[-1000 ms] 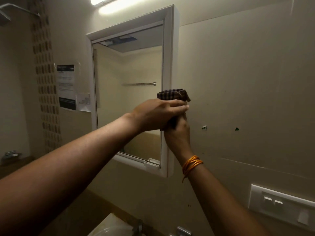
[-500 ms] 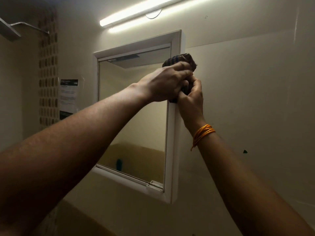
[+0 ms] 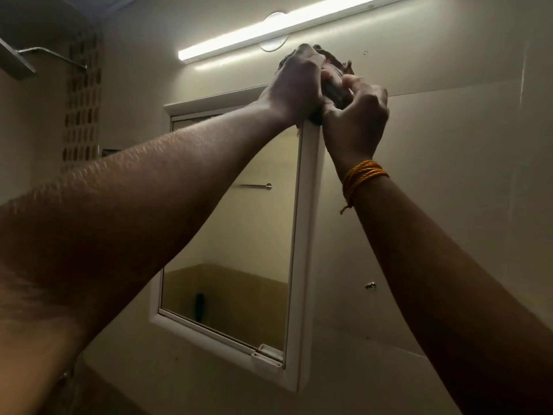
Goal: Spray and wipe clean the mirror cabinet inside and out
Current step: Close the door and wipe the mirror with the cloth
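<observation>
A white-framed mirror cabinet [image 3: 305,265] hangs on the beige wall, its mirror door shut. A dark checked cloth [image 3: 336,76] is bunched at the cabinet's top right corner. My left hand [image 3: 296,85] grips the cloth from the left and my right hand [image 3: 359,115], with an orange thread around its wrist, grips it from the right. Both hands press together over the corner, and most of the cloth is hidden between them. No spray bottle is in view.
A lit tube light [image 3: 269,28] runs along the wall just above my hands. A metal rail [image 3: 51,55] juts out at the upper left beside a patterned tile strip [image 3: 82,106]. Small holes [image 3: 370,285] mark the wall to the cabinet's right.
Both hands have carried the cloth up the cabinet's right frame edge, from mid-height to the top right corner. The view has tilted upward, so the sink and wall switches have dropped out of sight.
</observation>
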`<state>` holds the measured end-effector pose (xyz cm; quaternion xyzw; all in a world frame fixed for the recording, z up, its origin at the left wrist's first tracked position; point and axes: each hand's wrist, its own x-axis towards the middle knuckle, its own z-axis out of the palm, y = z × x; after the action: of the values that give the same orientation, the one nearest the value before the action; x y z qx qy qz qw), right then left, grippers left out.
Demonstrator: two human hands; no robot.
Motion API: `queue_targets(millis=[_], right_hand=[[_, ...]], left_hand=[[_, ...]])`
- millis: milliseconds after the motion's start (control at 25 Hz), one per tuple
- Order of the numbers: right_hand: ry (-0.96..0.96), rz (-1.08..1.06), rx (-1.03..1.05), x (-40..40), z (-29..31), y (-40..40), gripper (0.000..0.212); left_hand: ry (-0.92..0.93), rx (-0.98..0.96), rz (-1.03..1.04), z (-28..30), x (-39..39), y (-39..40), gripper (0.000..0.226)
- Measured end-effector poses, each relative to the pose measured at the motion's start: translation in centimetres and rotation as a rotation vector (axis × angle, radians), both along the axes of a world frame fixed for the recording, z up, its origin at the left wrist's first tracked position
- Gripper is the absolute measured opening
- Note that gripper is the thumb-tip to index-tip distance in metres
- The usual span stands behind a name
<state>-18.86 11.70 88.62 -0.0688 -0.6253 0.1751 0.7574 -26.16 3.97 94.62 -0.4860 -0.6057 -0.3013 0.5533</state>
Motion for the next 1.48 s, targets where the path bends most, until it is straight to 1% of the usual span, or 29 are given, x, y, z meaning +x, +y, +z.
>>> queue_targets(millis=[80, 120, 160, 200, 280, 320, 360, 400, 440, 480, 520, 600, 680, 760, 800, 880, 1000, 1120, 1280, 1360, 1480], right_hand=[[-0.051, -0.057, 0.069, -0.1, 0.5, -0.6, 0.047], [-0.107, -0.065, 0.112, -0.2, 0.9, -0.7, 0.045], [-0.167, -0.077, 0.149, -0.4, 1.4, -0.6, 0.044], [-0.216, -0.095, 0.18, -0.5, 2.0, -0.6, 0.043], [-0.269, -0.14, 0.256, -0.2, 3.2, -0.3, 0.039], [-0.287, -0.154, 0.304, 0.0, 3.9, 0.1, 0.037], [-0.307, -0.161, 0.348, 0.2, 4.5, 0.4, 0.036], [-0.323, -0.161, 0.385, 0.4, 5.1, 0.6, 0.034], [-0.326, -0.15, 0.417, 0.5, 5.6, 0.8, 0.034], [-0.306, -0.125, 0.446, 0.4, 6.2, 1.0, 0.034], [-0.262, -0.096, 0.473, 0.1, 6.7, 1.0, 0.036], [-0.122, -0.073, 0.508, -1.0, 7.8, 0.9, 0.044], [-0.036, -0.163, 0.488, -2.1, 8.5, 0.5, 0.044], [-0.057, -0.314, 0.41, -3.0, 7.6, 0.1, 0.04], [-0.076, -0.351, 0.406, -3.6, 6.5, 0.0, 0.041], [-0.098, -0.382, 0.521, -4.6, 3.7, -0.5, 0.044], [-0.27, -0.458, 0.679, -5.6, 0.5, -1.5, 0.061], [-0.37, -0.496, 0.692, -5.7, -0.7, -2.3, 0.069], [-0.462, -0.614, 0.782, -6.1, -2.8, -1.8, 0.059], [-0.501, -0.614, 0.848, -6.0, -3.7, -1.5, 0.056], [-0.534, -0.607, 0.922, -6.0, -4.7, -1.2, 0.052]], left_hand=[[-0.105, 0.062, -0.02, 0.9, -0.7, 0.0, 0.029], [-0.149, 0.084, -0.034, 1.0, -1.0, -0.2, 0.029], [-0.164, 0.099, -0.059, 0.9, -1.1, -0.4, 0.034], [-0.129, 0.09, -0.076, 0.6, -1.3, -0.7, 0.041], [0.076, 0.044, -0.006, -0.2, -2.1, -1.5, 0.047], [0.21, 0.036, 0.093, -0.5, -2.6, -1.7, 0.045], [0.331, 0.071, 0.205, -0.6, -3.1, -1.4, 0.043], [0.407, 0.138, 0.304, -0.6, -3.5, -1.0, 0.042], [0.435, 0.196, 0.363, -0.5, -3.7, -0.5, 0.044], [0.413, 0.204, 0.364, -0.2, -3.9, 0.0, 0.05], [0.342, 0.15, 0.274, 0.0, -4.1, 0.4, 0.056], [0.199, 0.051, -0.027, -0.4, -4.8, 0.7, 0.061], [0.127, 0.091, -0.183, -0.6, -5.9, 0.3, 0.049], [0.021, 0.127, -0.255, -0.7, -6.9, -0.8, 0.038], [-0.04, 0.124, -0.252, -0.8, -7.7, -1.5, 0.038], [-0.16, 0.09, -0.196, -1.0, -9.5, -3.2, 0.042], [-0.273, 0.075, -0.187, -1.1, -12.3, -5.7, 0.047], [-0.352, 0.069, -0.134, -0.6, -14.2, -6.8, 0.044], [-0.397, 0.054, -0.034, -0.6, -16.7, -7.6, 0.047], [-0.427, 0.062, -0.02, -0.4, -18.2, -8.1, 0.049], [-0.532, 0.123, 0.049, -0.1, -20.6, -9.0, 0.051]])
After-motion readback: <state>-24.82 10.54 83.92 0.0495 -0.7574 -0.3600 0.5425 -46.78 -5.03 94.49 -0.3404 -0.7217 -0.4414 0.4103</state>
